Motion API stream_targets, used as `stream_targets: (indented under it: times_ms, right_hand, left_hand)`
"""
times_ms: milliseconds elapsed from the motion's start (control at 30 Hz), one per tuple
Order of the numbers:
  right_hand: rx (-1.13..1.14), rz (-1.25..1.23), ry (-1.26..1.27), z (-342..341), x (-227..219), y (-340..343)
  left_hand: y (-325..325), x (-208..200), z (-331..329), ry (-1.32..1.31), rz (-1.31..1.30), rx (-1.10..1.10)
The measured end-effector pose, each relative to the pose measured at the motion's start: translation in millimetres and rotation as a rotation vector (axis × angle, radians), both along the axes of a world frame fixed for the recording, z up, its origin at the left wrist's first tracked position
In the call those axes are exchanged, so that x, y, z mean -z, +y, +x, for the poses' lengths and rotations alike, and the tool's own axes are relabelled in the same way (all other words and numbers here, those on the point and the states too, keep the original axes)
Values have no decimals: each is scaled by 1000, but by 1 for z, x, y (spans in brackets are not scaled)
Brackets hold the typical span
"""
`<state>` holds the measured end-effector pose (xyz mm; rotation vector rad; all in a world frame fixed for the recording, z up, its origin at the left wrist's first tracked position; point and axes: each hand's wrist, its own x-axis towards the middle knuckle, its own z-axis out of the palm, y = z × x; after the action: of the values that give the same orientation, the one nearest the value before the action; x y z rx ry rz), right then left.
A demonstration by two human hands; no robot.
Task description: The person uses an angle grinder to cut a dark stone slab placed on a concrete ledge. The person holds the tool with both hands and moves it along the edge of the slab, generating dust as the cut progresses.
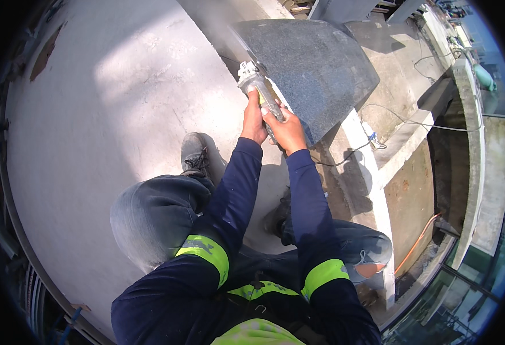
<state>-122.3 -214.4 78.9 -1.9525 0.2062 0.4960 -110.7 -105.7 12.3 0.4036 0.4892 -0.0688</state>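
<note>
Both my hands grip a dust-covered angle grinder (271, 104). My left hand (254, 119) wraps the left side of its body, thumb laid along the top. Around the rear of the body closes my right hand (287, 130). The pale grinder head points away from me, beside the left edge of a dark grey stone slab (315, 63). Haze like dust hangs near that edge; the disc itself I cannot make out clearly. The slab lies over the pale ledge just right of my hands.
A dark cord (344, 160) runs right to a blue connector (372, 137), and a thinner cable (419, 123) continues across the concrete. Low concrete walls (405, 152) border a recess on the right. Pale flooring (74, 144) spreads left, with my boot (194, 152) on it.
</note>
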Motion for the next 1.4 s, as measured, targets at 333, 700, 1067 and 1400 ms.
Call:
stream_targets:
  times_ms: [333, 700, 1067, 1400]
  right_hand:
    - [50, 3, -73, -8, 0, -3]
    - [33, -7, -59, -15, -6, -9]
    - [-4, 3, 34, 1, -6, -2]
    - [6, 12, 3, 0, -2, -2]
  left_hand:
    - [-5, -6, -4, 58, 77, -26]
    - [-12, -16, -12, 113, 94, -38]
    - [0, -9, 3, 103, 129, -21]
    - [-2, 2, 4, 62, 132, -12]
